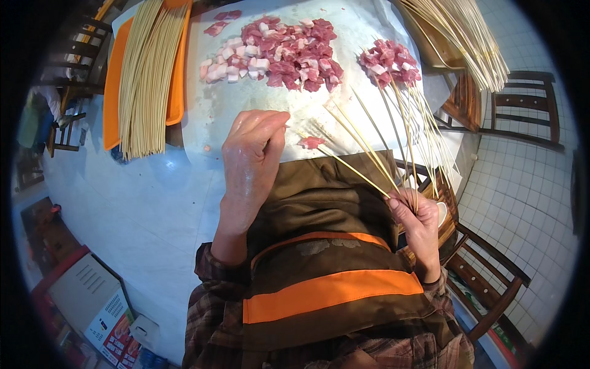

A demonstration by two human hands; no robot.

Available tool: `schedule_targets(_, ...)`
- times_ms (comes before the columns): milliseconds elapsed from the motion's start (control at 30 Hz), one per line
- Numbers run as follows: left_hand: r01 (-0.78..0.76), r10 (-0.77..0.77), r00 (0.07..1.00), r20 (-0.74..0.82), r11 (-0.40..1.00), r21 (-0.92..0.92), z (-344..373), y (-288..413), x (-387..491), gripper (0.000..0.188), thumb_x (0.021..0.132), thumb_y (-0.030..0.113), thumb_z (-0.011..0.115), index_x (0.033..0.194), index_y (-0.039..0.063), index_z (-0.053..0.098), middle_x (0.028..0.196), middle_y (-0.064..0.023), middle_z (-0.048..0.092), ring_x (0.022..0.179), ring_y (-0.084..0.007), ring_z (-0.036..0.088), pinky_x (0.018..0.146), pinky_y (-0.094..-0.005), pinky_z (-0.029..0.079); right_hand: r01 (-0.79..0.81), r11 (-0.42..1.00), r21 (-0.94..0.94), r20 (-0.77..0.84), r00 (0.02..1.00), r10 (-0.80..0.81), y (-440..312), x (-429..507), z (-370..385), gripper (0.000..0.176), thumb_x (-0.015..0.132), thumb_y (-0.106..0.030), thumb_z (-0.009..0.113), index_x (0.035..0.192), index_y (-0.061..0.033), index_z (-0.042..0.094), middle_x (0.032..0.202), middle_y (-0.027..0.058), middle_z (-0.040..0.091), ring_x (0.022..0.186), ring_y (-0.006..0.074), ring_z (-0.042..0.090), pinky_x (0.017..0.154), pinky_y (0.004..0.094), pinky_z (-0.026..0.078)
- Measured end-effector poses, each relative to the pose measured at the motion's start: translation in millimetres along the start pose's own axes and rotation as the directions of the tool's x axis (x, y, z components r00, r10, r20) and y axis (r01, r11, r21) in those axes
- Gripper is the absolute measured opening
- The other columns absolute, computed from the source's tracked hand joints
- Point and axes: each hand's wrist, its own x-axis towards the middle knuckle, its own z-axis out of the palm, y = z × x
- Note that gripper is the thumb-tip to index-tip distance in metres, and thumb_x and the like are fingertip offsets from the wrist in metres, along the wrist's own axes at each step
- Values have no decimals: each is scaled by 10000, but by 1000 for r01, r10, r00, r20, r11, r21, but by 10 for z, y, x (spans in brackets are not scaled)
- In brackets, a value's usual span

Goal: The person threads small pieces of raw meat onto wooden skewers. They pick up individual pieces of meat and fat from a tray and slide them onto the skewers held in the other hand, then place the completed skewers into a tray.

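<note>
My right hand (417, 214) grips several thin bamboo skewers (366, 148) by their lower ends, fanned out towards the table. One of these carries a single piece of raw red meat (312, 143) near its tip. My left hand (256, 154) hovers just left of that piece, fingers curled and wet-looking. A pale speck shows at its fingertips; whether it is a held bit of fat or a nail is unclear. Beyond lies a heap of raw meat chunks (299, 55), with white fat cubes (235, 60) on its left side. Loaded meat skewers (389, 62) are bunched at the right.
The pale sheet (198, 108) covers the tabletop. Bare skewers (150, 87) fill an orange tray (113, 92) at the left. Another skewer bundle (479, 46) rests over a metal container (433, 39) at far right. Wooden chairs (525, 104) stand on the right.
</note>
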Motion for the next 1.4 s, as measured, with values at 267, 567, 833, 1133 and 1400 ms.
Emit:
schedule_targets(267, 17, -19, 999, -42, 998, -58, 27, -2, -1, 228, 840, -73, 666, 1037, 22, 732, 973, -134, 721, 918, -312, 661, 776, -373, 539, 33, 994, -107, -3, 999, -33, -102, 58, 51, 114, 983, -21, 647, 1049, 54, 702, 846, 32, 687, 755, 77, 582, 693, 238, 469)
schedule_targets(567, 4, -5, 1000, -11, 993, -114, 7, -41, 0, 254, 829, -87, 664, 1052, 22, 715, 954, -141, 710, 911, -330, 658, 773, -390, 537, 175, 897, -405, 45, 984, -171, -396, 86, 23, 136, 911, 43, 646, 1034, 54, 702, 796, 128, 677, 705, 205, 655, 660, 290, 496)
schedule_targets(833, -26, 23, 999, -30, 996, -85, 26, -10, -22, 212, 826, -76, 674, 1011, 23, 710, 952, -133, 712, 916, -329, 660, 773, -396, 540, 324, 817, -478, 140, 946, -293, -546, 141, 119, 293, 771, 147, 642, 1046, 52, 679, 859, 200, 685, 761, 330, 704, 682, 350, 531)
schedule_targets(1133, 34, -30, 999, 30, 992, -121, -27, -32, 22, 210, 877, -35, 707, 1077, 14, 747, 974, -106, 709, 835, -175, 658, 742, -297, 526, 288, 920, -266, 54, 957, -284, -185, 333, 301, 130, 961, 21, 620, 1068, 53, 687, 844, 126, 672, 701, 152, 609, 659, 269, 479)
schedule_targets(1400, 71, -51, 978, -202, 993, 94, 128, -150, 454, 206, 861, 34, 748, 1065, 11, 741, 923, -102, 721, 758, -168, 643, 712, -304, 535, 118, 992, 35, -132, 985, -112, -51, 190, 36, 154, 988, -34, 652, 1099, 39, 731, 781, -44, 625, 645, 19, 462, 571, 192, 355)
